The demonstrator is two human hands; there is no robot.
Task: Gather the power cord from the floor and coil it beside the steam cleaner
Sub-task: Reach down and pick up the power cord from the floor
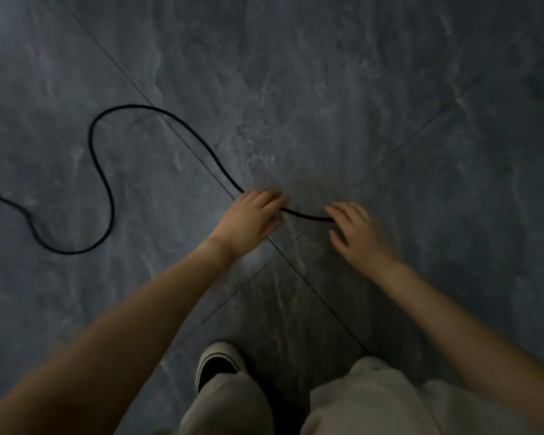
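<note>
A thin black power cord [182,124] snakes across the dark grey tiled floor from the left edge, loops twice and runs down to my hands. My left hand [252,218] lies over the cord, which passes between its fingers and thumb and comes out on the right. A short stretch of cord [308,216] spans the gap to my right hand [358,233]. That hand is blurred with its fingers spread, and the cord ends between its index finger and thumb. Whether the right hand grips it is unclear. No steam cleaner is in view.
My legs in light trousers [358,400] and one dark shoe with a white rim [217,362] stand at the bottom centre. Tile joints [311,287] cross the floor [390,89] under my hands.
</note>
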